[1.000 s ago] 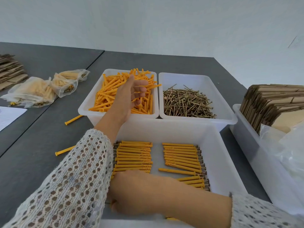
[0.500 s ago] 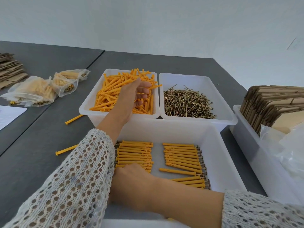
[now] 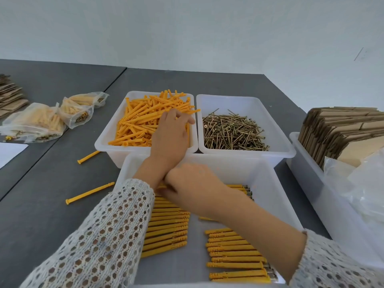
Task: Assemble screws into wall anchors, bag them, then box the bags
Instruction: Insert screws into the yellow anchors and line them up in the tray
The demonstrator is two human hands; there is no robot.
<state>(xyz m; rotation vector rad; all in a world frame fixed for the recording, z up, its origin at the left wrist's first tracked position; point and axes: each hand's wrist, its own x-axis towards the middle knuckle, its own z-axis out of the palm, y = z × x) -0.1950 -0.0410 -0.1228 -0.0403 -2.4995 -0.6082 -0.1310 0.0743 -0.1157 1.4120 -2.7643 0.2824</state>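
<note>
Wall anchors [image 3: 145, 119], orange, lie loose in the far left white tub [image 3: 108, 140] on the grey desk [image 3: 41, 200]; beside it, touching, the far right tub [image 3: 278, 129] holds loose brass screws [image 3: 232, 129]. Near tub [image 3: 270, 183], largest of the 3, sits just in front of both and holds 2 rows of assembled anchors [image 3: 168, 229], laid parallel, screw heads showing at the right ends of the right row. At the right edge a further tub [image 3: 307, 179] carries flat cardboard [image 3: 342, 129] and clear plastic bags [image 3: 365, 183]. Filled bags [image 3: 35, 121] lie at the far left of the desk. 2 single anchors [image 3: 89, 194] lie on the desk, left of the tubs.

Left hand [image 3: 170, 138] reaches into the anchor tub, fingers curled down onto the pile; whether they grip an anchor, cannot tell. Right hand [image 3: 195, 183] crosses under the left wrist, over the near tub's left row; fingers hidden, state cannot tell.
</note>
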